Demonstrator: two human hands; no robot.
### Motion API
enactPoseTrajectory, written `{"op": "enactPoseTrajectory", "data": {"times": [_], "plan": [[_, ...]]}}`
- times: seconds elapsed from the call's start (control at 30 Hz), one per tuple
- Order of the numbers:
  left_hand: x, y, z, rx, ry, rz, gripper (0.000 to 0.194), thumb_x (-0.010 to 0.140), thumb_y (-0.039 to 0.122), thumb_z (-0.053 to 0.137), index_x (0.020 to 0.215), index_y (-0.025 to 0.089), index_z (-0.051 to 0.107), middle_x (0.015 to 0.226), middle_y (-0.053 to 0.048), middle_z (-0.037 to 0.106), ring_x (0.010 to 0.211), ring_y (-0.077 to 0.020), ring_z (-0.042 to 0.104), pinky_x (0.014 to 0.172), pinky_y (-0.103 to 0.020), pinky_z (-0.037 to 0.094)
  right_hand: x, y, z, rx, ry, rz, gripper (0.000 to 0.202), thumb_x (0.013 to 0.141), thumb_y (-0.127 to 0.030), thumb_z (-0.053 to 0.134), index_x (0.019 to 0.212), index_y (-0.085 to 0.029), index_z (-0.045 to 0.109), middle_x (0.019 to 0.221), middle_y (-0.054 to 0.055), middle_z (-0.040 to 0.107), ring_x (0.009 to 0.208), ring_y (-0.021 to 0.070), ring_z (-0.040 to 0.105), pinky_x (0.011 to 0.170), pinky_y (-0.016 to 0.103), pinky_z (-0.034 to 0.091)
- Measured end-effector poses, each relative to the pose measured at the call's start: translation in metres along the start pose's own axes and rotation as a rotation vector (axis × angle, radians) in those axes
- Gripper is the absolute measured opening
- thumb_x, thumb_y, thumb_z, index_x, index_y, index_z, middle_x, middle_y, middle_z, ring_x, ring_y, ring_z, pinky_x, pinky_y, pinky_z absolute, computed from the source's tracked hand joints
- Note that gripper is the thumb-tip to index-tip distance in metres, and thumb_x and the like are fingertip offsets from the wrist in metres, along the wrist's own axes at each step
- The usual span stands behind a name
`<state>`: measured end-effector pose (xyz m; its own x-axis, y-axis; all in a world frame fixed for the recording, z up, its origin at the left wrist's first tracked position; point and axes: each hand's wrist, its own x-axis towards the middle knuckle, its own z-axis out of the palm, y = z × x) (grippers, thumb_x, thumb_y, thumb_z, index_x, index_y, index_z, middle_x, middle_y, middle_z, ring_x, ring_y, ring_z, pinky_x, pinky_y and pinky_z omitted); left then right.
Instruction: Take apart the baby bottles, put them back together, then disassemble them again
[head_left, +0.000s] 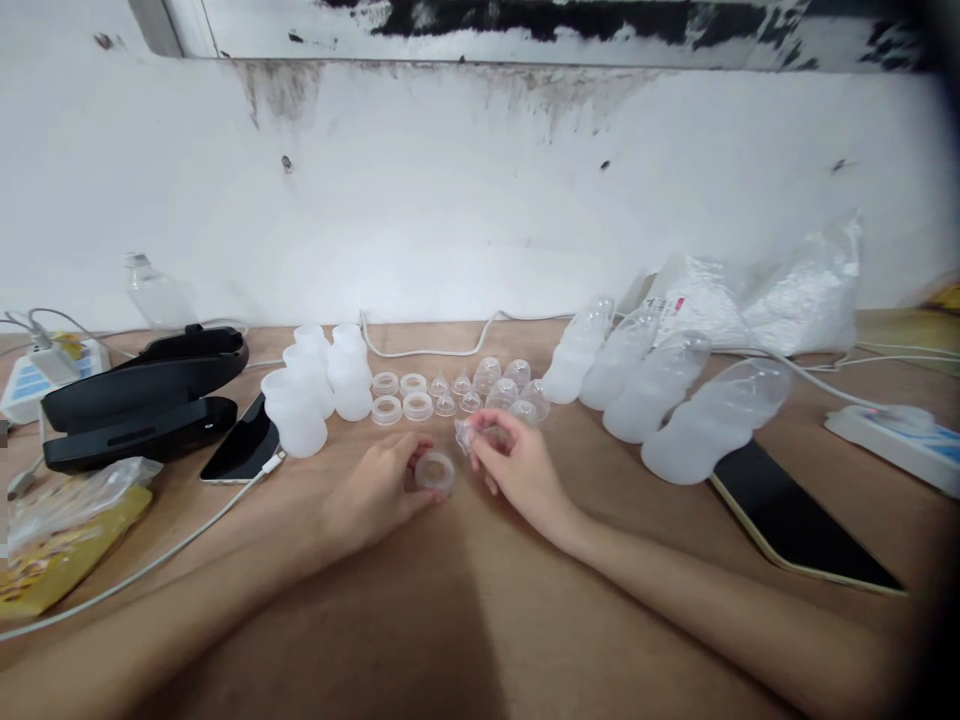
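Observation:
My left hand [386, 480] is closed on a translucent screw ring [435, 472], its opening turned towards me. Just to the right, my right hand [510, 455] pinches a clear bottle nipple [464, 436]; the fingers hide part of it. The two hands are apart, low over the wooden table. Beyond them stand several more rings [386, 410] in two rows, with several clear nipples [445, 402] beside them. Clear domed caps [517, 375] sit behind my right hand. White bottle bodies [301, 420] stand at the left, and capped baby bottles [660, 390] stand in a slanting row at the right.
A phone [244, 440] and a black case [142, 390] lie at the left, near a yellow bag [82, 540]. Another phone [802, 515] and a power strip [900, 435] are at the right. A plastic bag [787, 295] rests by the wall. White cables cross the table [420, 620].

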<state>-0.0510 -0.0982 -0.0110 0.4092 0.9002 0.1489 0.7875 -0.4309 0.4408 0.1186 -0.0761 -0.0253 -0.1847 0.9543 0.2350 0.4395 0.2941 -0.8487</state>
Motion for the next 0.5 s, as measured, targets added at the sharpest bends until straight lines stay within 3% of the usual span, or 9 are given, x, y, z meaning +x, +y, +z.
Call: {"op": "enactPoseTrajectory", "data": {"times": [0.1, 0.2, 0.33, 0.5], "plan": [[0.004, -0.014, 0.005, 0.124, 0.150, 0.045, 0.028, 0.078, 0.027, 0.048, 0.104, 0.017, 0.047, 0.100, -0.007, 0.055, 0.090, -0.0197, 0.054, 0.078, -0.034, 0.044, 0.007, -0.001, -0.003, -0.166, 0.086, -0.201, 0.014, 0.078, -0.024, 0.046, 0.090, -0.019, 0.049, 0.088, 0.005, 0.053, 0.058, 0.0107, 0.051, 0.059, 0.028, 0.045], [0.010, -0.025, 0.013, 0.232, 0.252, 0.121, 0.031, 0.079, 0.025, 0.045, 0.109, 0.016, 0.046, 0.107, -0.011, 0.047, 0.099, -0.0221, 0.048, 0.085, -0.037, 0.042, 0.013, -0.003, -0.004, -0.434, -0.042, -0.329, 0.017, 0.080, -0.018, 0.041, 0.093, -0.017, 0.051, 0.097, 0.008, 0.051, 0.062, 0.0115, 0.051, 0.067, 0.031, 0.044], [0.014, -0.024, 0.014, 0.338, 0.208, 0.116, 0.031, 0.081, 0.023, 0.040, 0.110, 0.013, 0.047, 0.099, -0.011, 0.046, 0.086, -0.0215, 0.051, 0.077, -0.036, 0.045, 0.024, -0.001, 0.000, -0.632, -0.103, -0.277, 0.023, 0.079, -0.017, 0.042, 0.100, -0.013, 0.051, 0.094, 0.010, 0.053, 0.071, 0.0167, 0.054, 0.067, 0.032, 0.043], [0.016, -0.021, 0.011, 0.355, 0.195, 0.111, 0.031, 0.083, 0.022, 0.036, 0.110, 0.014, 0.046, 0.100, -0.012, 0.046, 0.082, -0.0214, 0.051, 0.075, -0.038, 0.045, 0.036, 0.008, 0.005, -0.628, -0.094, -0.294, 0.019, 0.080, -0.016, 0.042, 0.095, -0.012, 0.053, 0.094, 0.010, 0.054, 0.080, 0.0184, 0.054, 0.070, 0.032, 0.042]]}}
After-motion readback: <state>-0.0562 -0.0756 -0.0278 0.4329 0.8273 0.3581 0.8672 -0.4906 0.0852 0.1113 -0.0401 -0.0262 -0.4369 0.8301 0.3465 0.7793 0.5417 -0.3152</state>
